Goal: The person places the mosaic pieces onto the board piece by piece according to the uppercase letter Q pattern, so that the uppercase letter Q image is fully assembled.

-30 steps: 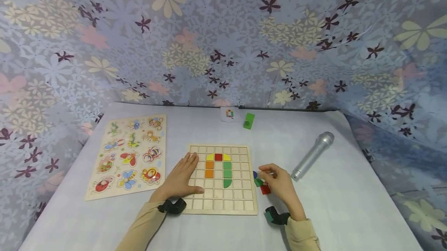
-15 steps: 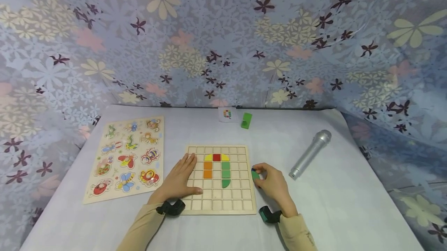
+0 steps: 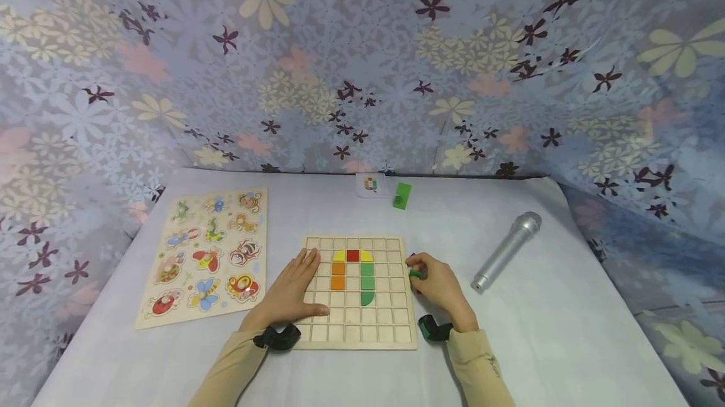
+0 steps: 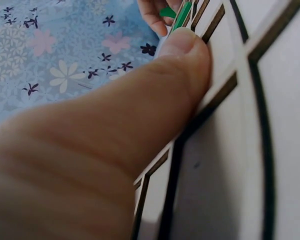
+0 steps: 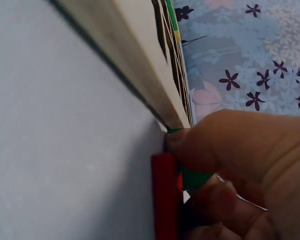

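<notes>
Right hand (image 3: 437, 280), right of the frame's lower centre: thumb and finger are clamped on a green tile (image 5: 196, 179), just beside the board's right edge. The pinch seems chosen because the piece is small; its full outline is hidden by the fingers. Close under the thumb, in the right wrist view, stands a red tile (image 5: 165, 195), which crowds the fingers. Left hand (image 3: 293, 289), lower centre-left: it lies spread, fingers straight and holding nothing, across the left edge of the wooden grid board (image 3: 354, 333), presumably to steady it; it covers some cells there. On the board, two yellow quarter-rounds (image 3: 339, 256) flank a red square (image 3: 353, 256); orange squares (image 3: 338, 282) descend on one side, green squares (image 3: 367, 268) and a green quarter-round (image 3: 367, 298) on the other. The raised rim stands between the pinched tile and the cells. Upper centre: a pattern card (image 3: 370, 185), evidently placed for viewing, beside a green block (image 3: 402, 196). Left: an insect puzzle board (image 3: 221, 273). Right: a silver microphone (image 3: 506, 253), well apart from the grid.
</notes>
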Demonstrator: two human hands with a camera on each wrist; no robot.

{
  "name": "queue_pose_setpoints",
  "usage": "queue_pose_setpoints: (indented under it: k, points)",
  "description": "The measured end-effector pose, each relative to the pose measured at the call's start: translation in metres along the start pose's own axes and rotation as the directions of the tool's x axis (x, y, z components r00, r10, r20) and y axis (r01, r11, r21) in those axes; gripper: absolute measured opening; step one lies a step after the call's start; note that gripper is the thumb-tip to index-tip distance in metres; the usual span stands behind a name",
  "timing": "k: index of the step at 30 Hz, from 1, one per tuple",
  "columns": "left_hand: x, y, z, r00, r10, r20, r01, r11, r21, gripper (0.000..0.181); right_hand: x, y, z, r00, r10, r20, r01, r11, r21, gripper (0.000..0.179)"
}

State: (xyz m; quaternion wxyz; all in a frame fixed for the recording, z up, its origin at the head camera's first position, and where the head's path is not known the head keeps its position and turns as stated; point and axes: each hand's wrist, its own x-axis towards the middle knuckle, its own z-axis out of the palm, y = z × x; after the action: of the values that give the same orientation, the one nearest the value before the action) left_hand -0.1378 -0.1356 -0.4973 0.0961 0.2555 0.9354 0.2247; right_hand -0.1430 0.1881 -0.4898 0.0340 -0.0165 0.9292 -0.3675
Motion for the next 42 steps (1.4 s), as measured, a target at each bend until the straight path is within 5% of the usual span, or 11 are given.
queue_pose_setpoints:
  k: [7,11,13,17,20,29,42]
  points:
    - [0.001,0.000,0.000,1.000,0.006,-0.005,-0.006,1.000,0.005,0.109,0.001,0.002,-0.001,1.000,0.005,-0.026,-0.003,0.997,0.072,0.016]
    - [0.001,0.000,0.000,1.000,0.004,0.001,-0.004,1.000,0.008,0.109,0.002,0.003,0.000,0.996,0.075,-0.047,-0.063,0.976,0.209,0.012]
    - [0.001,-0.001,0.000,1.000,0.005,0.000,-0.005,1.000,0.009,0.109,0.002,0.002,0.001,0.994,0.111,-0.023,-0.098,0.939,0.331,0.015]
    - [0.001,-0.001,0.001,1.000,0.002,0.006,-0.002,1.000,0.011,0.109,0.001,-0.007,0.003,0.988,0.132,0.074,-0.150,0.792,0.592,0.022]
    - [0.001,-0.001,0.000,1.000,0.011,-0.002,-0.011,1.000,0.017,0.109,0.002,-0.015,0.007,0.988,0.101,0.119,-0.155,0.743,0.651,0.028]
    - [0.001,-0.001,-0.001,1.000,0.019,-0.011,-0.019,1.000,0.017,0.109,0.001,-0.043,0.036,0.994,0.010,0.106,-0.061,0.871,0.487,0.010]
    - [0.001,-0.003,0.000,0.999,0.032,-0.018,-0.032,0.999,0.002,0.109,-0.009,-0.079,0.074,0.972,-0.144,0.185,0.063,0.921,0.385,0.012]
